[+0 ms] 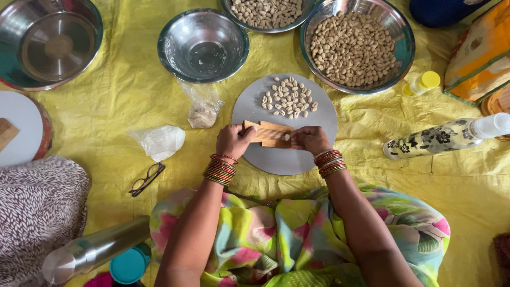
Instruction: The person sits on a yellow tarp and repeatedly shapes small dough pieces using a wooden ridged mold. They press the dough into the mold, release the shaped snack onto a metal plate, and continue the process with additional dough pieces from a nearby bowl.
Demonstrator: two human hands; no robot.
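Note:
A ridged wooden board [270,133] lies on a round grey plate [255,106] in front of me. My left hand [232,141] grips the board's left end. My right hand [309,140] presses a small pale dough piece [287,137] against the ridges with the thumb. Several shaped dough pieces [290,98] lie in a heap on the far part of the plate. Both wrists wear stacks of red and gold bangles.
Steel bowls of shaped pieces [355,48] [265,11] stand beyond the plate, an empty steel bowl [203,45] left of them, nested bowls [50,42] far left. Plastic bags [159,141], glasses [146,178], a floral bottle [446,135], a yellow-capped bottle [422,83] and a steel flask [93,250] lie on the yellow sheet.

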